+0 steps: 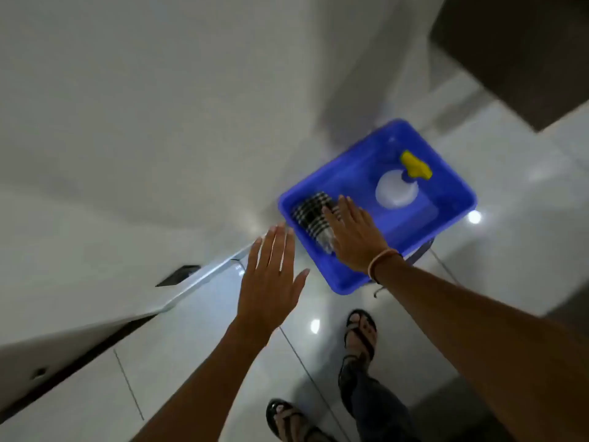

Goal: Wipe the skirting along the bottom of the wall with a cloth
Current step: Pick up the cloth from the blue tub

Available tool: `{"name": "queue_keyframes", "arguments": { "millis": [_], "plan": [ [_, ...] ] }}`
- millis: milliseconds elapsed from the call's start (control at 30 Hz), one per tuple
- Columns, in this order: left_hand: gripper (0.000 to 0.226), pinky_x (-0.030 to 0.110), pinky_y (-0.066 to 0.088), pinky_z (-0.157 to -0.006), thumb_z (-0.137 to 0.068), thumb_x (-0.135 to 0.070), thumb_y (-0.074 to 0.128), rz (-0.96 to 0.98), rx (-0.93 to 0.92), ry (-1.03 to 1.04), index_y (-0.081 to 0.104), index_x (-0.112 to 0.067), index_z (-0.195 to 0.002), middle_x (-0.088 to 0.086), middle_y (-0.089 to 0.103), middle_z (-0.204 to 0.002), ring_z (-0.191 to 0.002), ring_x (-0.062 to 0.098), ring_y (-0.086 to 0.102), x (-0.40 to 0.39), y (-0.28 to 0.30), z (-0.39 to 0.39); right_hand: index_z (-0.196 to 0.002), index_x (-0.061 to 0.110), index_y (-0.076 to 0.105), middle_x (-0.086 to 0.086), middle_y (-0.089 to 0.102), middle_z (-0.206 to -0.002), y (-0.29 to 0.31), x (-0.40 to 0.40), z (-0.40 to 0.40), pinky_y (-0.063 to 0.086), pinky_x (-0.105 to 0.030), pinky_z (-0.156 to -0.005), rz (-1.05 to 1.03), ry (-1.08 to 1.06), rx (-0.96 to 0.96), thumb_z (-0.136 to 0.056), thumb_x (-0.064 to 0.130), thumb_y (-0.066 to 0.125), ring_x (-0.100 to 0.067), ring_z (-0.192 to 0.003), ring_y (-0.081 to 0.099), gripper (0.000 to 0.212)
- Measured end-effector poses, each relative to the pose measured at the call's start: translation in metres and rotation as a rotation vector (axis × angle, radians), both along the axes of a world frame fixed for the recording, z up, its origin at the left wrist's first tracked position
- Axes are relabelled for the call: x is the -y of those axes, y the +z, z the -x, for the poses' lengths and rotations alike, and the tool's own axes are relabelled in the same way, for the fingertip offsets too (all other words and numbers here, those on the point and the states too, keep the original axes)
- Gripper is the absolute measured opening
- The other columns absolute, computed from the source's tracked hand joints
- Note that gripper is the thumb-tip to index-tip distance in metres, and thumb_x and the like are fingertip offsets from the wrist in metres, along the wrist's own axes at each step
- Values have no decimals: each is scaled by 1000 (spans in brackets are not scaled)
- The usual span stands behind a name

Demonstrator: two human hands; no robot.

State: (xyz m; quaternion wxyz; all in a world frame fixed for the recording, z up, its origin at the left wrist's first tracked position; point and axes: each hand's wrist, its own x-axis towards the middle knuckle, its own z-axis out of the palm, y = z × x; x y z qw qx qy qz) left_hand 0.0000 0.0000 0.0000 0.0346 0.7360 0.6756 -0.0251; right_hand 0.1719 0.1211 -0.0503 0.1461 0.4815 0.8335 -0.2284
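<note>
Over the blue plastic tub (446, 224), the right hand (353, 237) lay flat, grip apart, on the black-and-white checked cloth (310, 212), the left hand (271, 282) hovered spread, and no wiping of the white skirting (197, 279) had begun.

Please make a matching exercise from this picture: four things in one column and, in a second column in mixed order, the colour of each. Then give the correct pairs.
Things:
1. tub
2. cloth
3. bottle
4. bottle's spray head

Colours:
A. yellow
B. black and white checks
C. blue
D. white

Pairs: 1-C, 2-B, 3-D, 4-A
</note>
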Motion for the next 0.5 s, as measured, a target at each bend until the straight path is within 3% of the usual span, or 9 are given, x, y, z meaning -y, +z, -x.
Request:
{"name": "queue_keyframes", "arguments": {
  "millis": [100,233,333,400,467,500],
  "plan": [
    [81,52,25,-132,-108,-54,44,196,30,31,28,-1,-166,21,20,-174,-161,33,20,-9,-81,-12,-167,19,13,-22,6,-176,-78,-19,14,18,-57,-133,24,-56,-55,-102,37,55,-41,-165,7,80],
    [85,53,31,-129,-104,-58,34,177,100,28,34,3,-163,24,28,-171,-158,37,29,-18,-151,-7,-168,26,13,-18,1,-178,-153,-22,34,4,-61,-134,-15,-41,-119,-103,37,50,-39,-166,-1,76],
    [86,54,36,-126,-104,-60,36,90,99,-45,37,4,-161,24,30,-170,-156,38,34,-17,-172,9,-166,26,25,-16,6,-178,-171,-23,36,4,-55,-135,-148,-98,-186,-106,19,44,-36,-167,4,63],
    [84,56,37,-125,-105,-60,37,53,54,-140,40,3,-161,24,33,-168,-154,38,38,-14,-171,27,-164,21,33,-17,13,-177,-163,-26,38,10,-47,-135,-107,-148,-194,-106,8,43,-36,-166,11,60],
    [82,58,37,-123,-106,-57,38,24,38,-222,42,5,-159,25,37,-167,-153,40,40,-13,-159,51,-158,15,44,-17,31,-172,-141,-27,44,22,-44,-133,8,-357,-349,-101,-2,45,-37,-161,28,59],
    [81,59,37,-123,-106,-56,38,11,28,-255,42,6,-159,26,38,-166,-153,41,39,-15,-150,66,-155,13,48,-17,42,-167,-127,-24,51,30,-45,-129,49,-560,-470,-98,-8,45,-38,-155,39,61]
  ]
}}
